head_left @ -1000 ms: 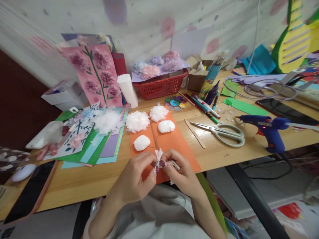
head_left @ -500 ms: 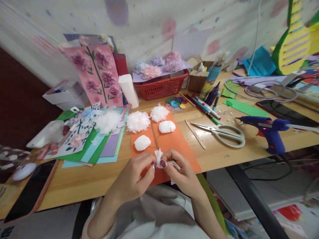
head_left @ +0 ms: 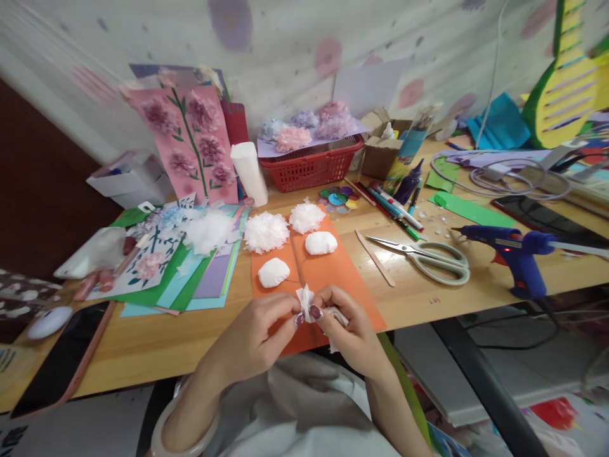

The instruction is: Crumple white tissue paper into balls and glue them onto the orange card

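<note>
My left hand (head_left: 259, 333) and my right hand (head_left: 354, 330) meet over the near part of an orange sheet of paper (head_left: 349, 289). Between their pinched fingertips stands a small twisted piece of white tissue paper (head_left: 305, 296). More folded white tissue (head_left: 339, 315) is tucked in the curled fingers of my right hand. Just beyond lie two smooth white wads, one on the left (head_left: 273, 273) and one on the right (head_left: 321, 243). Two ruffled white paper flowers, a larger one (head_left: 266, 232) and a smaller one (head_left: 307, 218), sit at the sheet's far end.
Right of the sheet are a wooden stick (head_left: 375, 258), scissors (head_left: 428, 257) and a blue glue gun (head_left: 516, 251) with a red light. Coloured papers (head_left: 209, 279) and a phone (head_left: 61, 358) lie to the left. A red basket (head_left: 314, 171) stands behind.
The whole view has shifted slightly, so things appear a little further right. Both hands keep their pinch on the tissue paper, with only slight finger movement.
</note>
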`<control>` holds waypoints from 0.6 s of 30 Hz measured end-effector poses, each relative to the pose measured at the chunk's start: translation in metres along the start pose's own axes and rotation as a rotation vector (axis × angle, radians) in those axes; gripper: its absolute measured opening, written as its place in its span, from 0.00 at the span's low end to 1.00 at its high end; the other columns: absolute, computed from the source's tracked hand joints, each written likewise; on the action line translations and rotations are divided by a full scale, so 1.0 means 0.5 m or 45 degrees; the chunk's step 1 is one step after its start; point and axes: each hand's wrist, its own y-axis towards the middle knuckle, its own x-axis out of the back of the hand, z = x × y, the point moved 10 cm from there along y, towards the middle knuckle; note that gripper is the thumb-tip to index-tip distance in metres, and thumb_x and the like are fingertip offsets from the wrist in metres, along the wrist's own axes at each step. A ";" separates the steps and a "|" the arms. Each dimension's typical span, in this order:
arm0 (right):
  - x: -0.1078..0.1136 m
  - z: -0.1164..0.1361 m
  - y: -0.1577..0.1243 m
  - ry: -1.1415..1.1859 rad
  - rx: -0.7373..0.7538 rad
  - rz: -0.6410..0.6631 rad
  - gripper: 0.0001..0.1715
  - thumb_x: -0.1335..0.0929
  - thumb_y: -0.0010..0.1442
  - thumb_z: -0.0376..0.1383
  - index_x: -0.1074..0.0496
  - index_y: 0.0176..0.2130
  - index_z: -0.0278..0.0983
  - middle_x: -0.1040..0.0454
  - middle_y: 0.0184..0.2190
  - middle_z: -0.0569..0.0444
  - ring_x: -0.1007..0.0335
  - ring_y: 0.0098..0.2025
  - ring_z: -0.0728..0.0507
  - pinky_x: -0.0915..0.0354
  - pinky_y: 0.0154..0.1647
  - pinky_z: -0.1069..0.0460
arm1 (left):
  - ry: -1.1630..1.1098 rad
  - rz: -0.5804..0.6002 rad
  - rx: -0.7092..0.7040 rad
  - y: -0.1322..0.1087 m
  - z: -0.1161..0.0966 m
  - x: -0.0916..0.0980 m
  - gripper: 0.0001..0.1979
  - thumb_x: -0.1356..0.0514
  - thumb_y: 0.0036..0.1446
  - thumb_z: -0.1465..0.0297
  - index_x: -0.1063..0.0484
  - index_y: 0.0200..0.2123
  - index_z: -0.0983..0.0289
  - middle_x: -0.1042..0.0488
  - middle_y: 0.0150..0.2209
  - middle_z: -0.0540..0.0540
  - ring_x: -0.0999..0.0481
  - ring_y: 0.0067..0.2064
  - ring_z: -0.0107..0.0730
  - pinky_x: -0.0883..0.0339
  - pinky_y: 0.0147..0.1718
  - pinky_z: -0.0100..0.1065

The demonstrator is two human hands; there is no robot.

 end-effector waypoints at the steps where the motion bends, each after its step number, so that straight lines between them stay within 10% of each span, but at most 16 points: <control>1: 0.000 -0.001 0.000 0.000 -0.004 0.002 0.17 0.35 0.66 0.48 0.35 0.33 0.38 0.43 0.21 0.63 0.52 0.21 0.52 0.50 0.22 0.55 | 0.000 -0.005 0.006 0.000 0.002 0.000 0.10 0.50 0.64 0.76 0.31 0.34 0.61 0.25 0.33 0.50 0.28 0.35 0.30 0.36 0.36 0.29; 18: -0.008 -0.001 -0.003 -0.009 0.027 0.078 0.17 0.35 0.67 0.46 0.35 0.32 0.38 0.36 0.24 0.59 0.42 0.26 0.49 0.45 0.28 0.53 | 0.061 -0.075 0.017 0.001 0.003 -0.004 0.08 0.50 0.62 0.74 0.38 0.29 0.61 0.32 0.28 0.47 0.32 0.31 0.28 0.40 0.32 0.30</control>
